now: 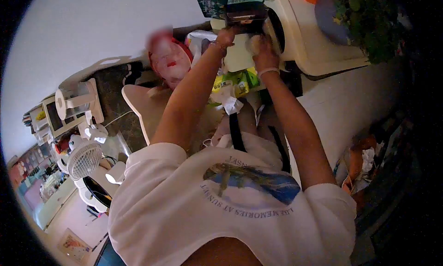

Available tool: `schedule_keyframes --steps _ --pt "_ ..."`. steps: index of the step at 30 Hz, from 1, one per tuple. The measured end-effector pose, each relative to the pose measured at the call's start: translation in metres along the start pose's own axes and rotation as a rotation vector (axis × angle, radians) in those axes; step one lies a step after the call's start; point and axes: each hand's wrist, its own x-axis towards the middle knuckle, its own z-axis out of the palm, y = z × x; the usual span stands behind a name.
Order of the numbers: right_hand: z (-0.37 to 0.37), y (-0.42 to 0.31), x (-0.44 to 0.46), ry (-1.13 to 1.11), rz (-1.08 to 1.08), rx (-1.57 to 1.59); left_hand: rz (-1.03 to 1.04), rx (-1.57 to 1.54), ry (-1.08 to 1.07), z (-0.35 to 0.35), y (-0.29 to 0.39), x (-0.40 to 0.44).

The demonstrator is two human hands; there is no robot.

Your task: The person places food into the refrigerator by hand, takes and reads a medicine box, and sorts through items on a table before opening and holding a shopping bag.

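Panel, pale and flat-faced [239, 56], taken as landmark; located at the far end of both outstretched arms, between the two hands. Sighted at the panel's upper left corner: left hand [224, 38], fingers bent inward toward a dark box [245, 17]; cannot tell whether closed on the panel, on the box or on neither. Sighted at the panel's right edge: right hand [266, 56], fingers blurred and directed away from the wearer, beside a whitish patch [253, 44] too unclear to identify; cannot tell whether gripping or merely touching. Recorded on the right wrist, just to the right of the panel: pale band [268, 71].

Found directly beyond the panel: the dark box, with green printed packaging [210, 5] beyond and to the left; found past the panel's right edge: black curved rim [276, 30], near the right hand. Found just beside the panel's near edge: yellow-green packets [237, 84], with a white crumpled piece [230, 101] closer to the wearer.

Logged left of the panel: white bag [200, 36], then red-edged bag [170, 63]; logged farther left and nearer the wearer: pale pointed board [132, 97] and, well apart, white fan [85, 160]. Logged right of the panel: pale round-cornered bench [318, 58], bearing leafy plant [367, 26].
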Motion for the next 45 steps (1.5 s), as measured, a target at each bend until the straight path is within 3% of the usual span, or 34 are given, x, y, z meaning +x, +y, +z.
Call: schedule_keyframes --steps 3,5,8,9,11,14,18,21,23,25,27,28,30,32,34,35,38,41,43,44,45 --pt "-0.016 -0.009 -0.005 -0.007 -0.026 0.047 0.265 0.223 0.051 0.001 -0.015 0.024" --pt "-0.023 -0.01 -0.009 -0.046 0.008 0.086 0.601 0.257 -0.047 0.002 -0.053 0.039" --pt "-0.02 -0.004 -0.014 -0.051 0.022 0.124 0.091 -0.05 -0.035 -0.001 -0.028 0.001" --pt "-0.018 -0.001 -0.017 -0.049 0.016 0.134 0.113 -0.073 0.054 -0.001 -0.035 -0.008" --pt "-0.026 -0.002 -0.017 -0.251 0.089 0.17 0.16 -0.111 0.234 -0.009 -0.054 -0.021" --pt "-0.023 0.0 -0.015 -0.361 0.099 0.211 -0.026 -0.039 0.508 -0.028 -0.045 -0.065" --pt "0.019 0.016 0.015 -0.617 0.037 0.012 0.066 -0.008 0.533 -0.039 -0.09 -0.06" --pt "0.014 0.013 0.015 -0.303 -0.051 0.042 0.275 -0.092 0.409 -0.036 -0.068 -0.051" --pt "0.017 0.014 0.019 -0.286 -0.099 0.035 0.372 -0.083 0.332 -0.027 -0.056 -0.029" --pt "0.021 0.013 0.027 -0.36 -0.1 0.04 0.327 0.178 0.078 -0.027 -0.047 -0.007" --pt "0.022 0.014 0.032 -0.527 -0.044 0.061 0.402 0.213 -0.044 -0.019 -0.045 0.004" --pt "0.04 0.025 0.024 -0.46 -0.133 0.115 0.506 0.118 -0.036 -0.009 -0.047 0.01" --pt "0.095 0.053 0.005 -0.315 -0.308 0.222 0.478 -0.053 0.095 -0.006 -0.056 0.014" --pt "0.007 0.006 -0.017 -0.556 0.16 0.365 0.199 -0.208 0.326 -0.01 -0.069 0.004" --pt "0.016 0.017 -0.047 -0.573 0.197 0.447 0.134 -0.34 0.434 -0.028 -0.05 -0.053" --pt "0.032 0.028 -0.066 -0.548 0.242 0.458 0.167 -0.311 0.541 -0.029 -0.065 -0.06" --pt "0.039 0.051 -0.117 -0.667 0.202 0.54 0.074 0.403 0.202 -0.033 -0.102 -0.068" --pt "0.019 0.053 -0.138 -0.858 0.243 0.374 0.168 0.688 0.122 -0.025 -0.169 -0.044" --pt "0.007 0.058 -0.147 -0.844 0.412 0.464 0.249 1.004 0.171 -0.018 -0.206 -0.021" --pt "0.003 0.06 -0.15 -0.84 0.492 0.508 0.283 1.164 0.197 -0.016 -0.217 -0.018" --pt "0.003 0.062 -0.154 -0.828 0.468 0.447 0.226 1.196 0.135 -0.023 -0.173 -0.038"
